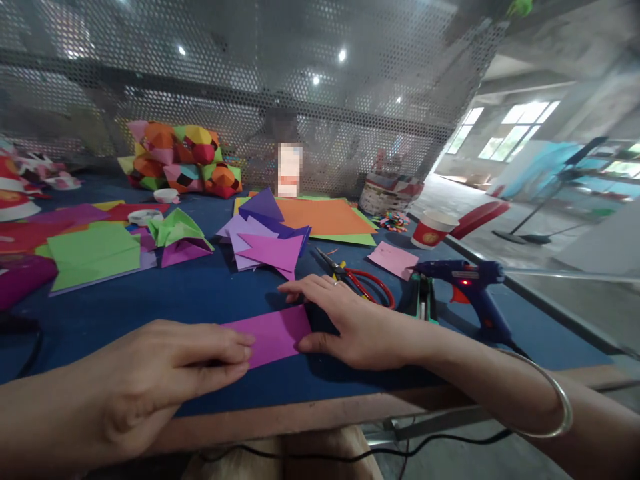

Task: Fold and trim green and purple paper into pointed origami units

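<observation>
A folded strip of purple paper (276, 333) lies on the blue table (210, 293) near its front edge. My left hand (165, 370) rests on the strip's left end, fingers stretched out flat and pressing it down. My right hand (350, 320) lies on the strip's right end, fingers spread, thumb against the paper's edge. A ring shows on one finger and a metal bangle (555, 400) on that wrist.
Red-handled scissors (367, 283) and a blue glue gun (470, 287) lie right of my hand. Folded purple shapes (267, 243), green and orange sheets (323, 217), a paper cup (433, 230) and a colourful paper heap (183, 160) stand behind. A perforated metal screen backs the table.
</observation>
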Available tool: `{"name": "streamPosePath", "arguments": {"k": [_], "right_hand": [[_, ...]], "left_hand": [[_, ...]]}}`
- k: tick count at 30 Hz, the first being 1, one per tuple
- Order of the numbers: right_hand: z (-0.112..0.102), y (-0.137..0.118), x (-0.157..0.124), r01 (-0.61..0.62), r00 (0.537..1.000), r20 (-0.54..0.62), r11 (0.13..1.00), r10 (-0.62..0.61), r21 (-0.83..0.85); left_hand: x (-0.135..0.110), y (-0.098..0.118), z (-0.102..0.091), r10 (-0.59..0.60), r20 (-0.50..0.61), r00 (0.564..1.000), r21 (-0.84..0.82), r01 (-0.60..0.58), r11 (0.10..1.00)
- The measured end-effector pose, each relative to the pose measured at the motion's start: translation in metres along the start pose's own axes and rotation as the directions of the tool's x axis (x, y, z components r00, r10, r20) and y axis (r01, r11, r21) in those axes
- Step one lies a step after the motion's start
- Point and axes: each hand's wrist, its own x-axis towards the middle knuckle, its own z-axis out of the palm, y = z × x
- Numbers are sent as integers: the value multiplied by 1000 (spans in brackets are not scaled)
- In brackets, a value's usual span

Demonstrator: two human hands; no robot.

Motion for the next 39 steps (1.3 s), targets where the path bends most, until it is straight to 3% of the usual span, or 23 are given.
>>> {"name": "streamPosePath", "arguments": {"k": [4,7,9,12,15,23,30,34,36,39], "right_hand": [[-6,3,-2,24,999,37,999,-25,24],[-7,3,-2,16,999,43,1000,-17,21],[-6,2,-1,10,999,42,1000,-11,19],[-5,2,-1,11,999,35,1000,-11,12],[-4,2,-1,16,999,42,1000,-15,-3],[-5,2,-2,19,1000,23,1000,-20,10],[-3,2,-3,32,999,11,999,-32,13],[-7,2,-5,55,994,-98,999,-54,1],[-15,0,-6,-4,976,-217,996,-14,-85],[-31,-4,-9,-308,914,-350,913,206,-267]], "left_hand": [[-7,12,-5,-186,-24,982,2,187,982],[16,16,-19,-201,-38,979,-10,201,980],[39,13,-26,-153,73,986,-81,159,984],[69,0,-30,-79,299,951,-255,159,954],[84,-16,-27,26,353,935,-290,83,954],[80,-25,-36,-52,539,841,-355,283,891],[68,-41,-32,28,526,850,-330,173,928],[72,-33,-34,-52,574,817,-225,218,949],[74,-27,-36,-70,587,806,-213,237,948],[77,-23,-38,-70,587,806,-219,241,945]]}}
